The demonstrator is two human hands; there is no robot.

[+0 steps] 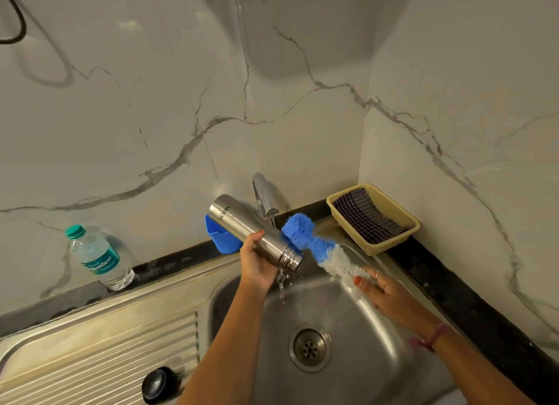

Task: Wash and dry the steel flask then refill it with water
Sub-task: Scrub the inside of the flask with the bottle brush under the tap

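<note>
— Where is the flask [252,232]?
— Over the sink [357,323], tilted with its open mouth down and to the right. Water drips from it. The left hand [257,264] grips it, fingers curled round the body near the neck.
— And the right hand [390,295]?
— It holds a brush [314,244] by the white end, fingers closed on it; the blue tip lies just beside the flask's mouth, near the tap [265,200].
— What else is there?
— A cap [158,385] on the drainboard, a water bottle [98,258] on the counter at left, a basket [373,218] with a striped cloth [366,215] in the corner.
</note>
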